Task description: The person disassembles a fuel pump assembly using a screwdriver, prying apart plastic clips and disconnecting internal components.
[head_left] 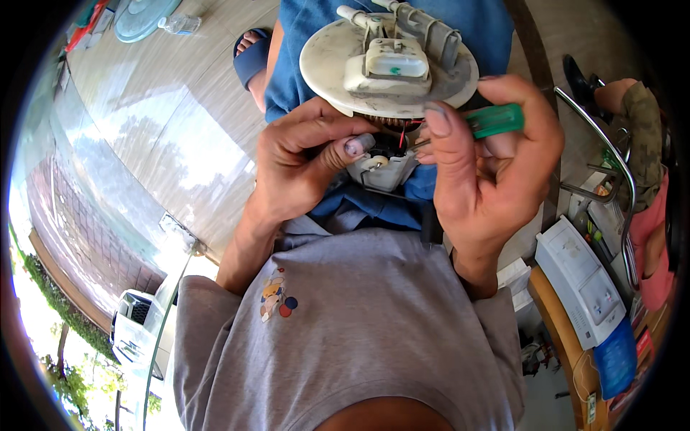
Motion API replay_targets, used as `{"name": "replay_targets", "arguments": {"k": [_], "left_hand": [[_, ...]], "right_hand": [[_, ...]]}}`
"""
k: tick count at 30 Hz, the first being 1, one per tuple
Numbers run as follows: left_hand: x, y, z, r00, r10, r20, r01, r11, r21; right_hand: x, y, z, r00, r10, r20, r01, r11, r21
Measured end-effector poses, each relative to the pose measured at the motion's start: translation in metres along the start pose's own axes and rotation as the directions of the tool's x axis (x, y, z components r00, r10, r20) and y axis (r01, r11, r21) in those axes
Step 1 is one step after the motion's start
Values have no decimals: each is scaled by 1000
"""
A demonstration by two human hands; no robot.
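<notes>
On my lap stands what looks like a fuel pump module, with a round off-white flange [327,61] on top that carries a connector socket and pipe stubs. Beneath the flange are a white plastic lower body [381,177], a black part and a thin red wire. My left hand [295,161] is closed on the module, thumb and fingers pinching by the black part. In my right hand [496,158] is a screwdriver with a green handle [499,121]. Its thin metal shaft points left at the black part; my fingers partly hide it, and whether the tip touches I cannot tell.
Another person sits at the right by a curved metal chair frame [607,144]. Below that, a white appliance [581,280] rests on a wooden table [560,323] beside a blue bag [618,359]. A plastic bottle [180,25] lies on the tiled floor, upper left.
</notes>
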State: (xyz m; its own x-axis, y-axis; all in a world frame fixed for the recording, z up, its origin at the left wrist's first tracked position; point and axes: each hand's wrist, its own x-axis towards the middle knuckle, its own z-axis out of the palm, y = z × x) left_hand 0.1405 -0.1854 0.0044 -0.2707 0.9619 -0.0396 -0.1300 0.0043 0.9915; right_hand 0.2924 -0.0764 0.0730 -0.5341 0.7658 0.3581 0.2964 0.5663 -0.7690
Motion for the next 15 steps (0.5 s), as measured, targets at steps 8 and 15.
{"name": "replay_targets", "arguments": {"k": [8, 15], "left_hand": [[-3, 0, -1, 1000, 7, -2, -7, 999, 34], [-5, 0, 1, 1000, 15, -9, -15, 999, 43]], "right_hand": [[-15, 12, 3, 984, 155, -89, -145, 983, 112], [-23, 12, 10, 950, 241, -201, -149, 910, 387]]}}
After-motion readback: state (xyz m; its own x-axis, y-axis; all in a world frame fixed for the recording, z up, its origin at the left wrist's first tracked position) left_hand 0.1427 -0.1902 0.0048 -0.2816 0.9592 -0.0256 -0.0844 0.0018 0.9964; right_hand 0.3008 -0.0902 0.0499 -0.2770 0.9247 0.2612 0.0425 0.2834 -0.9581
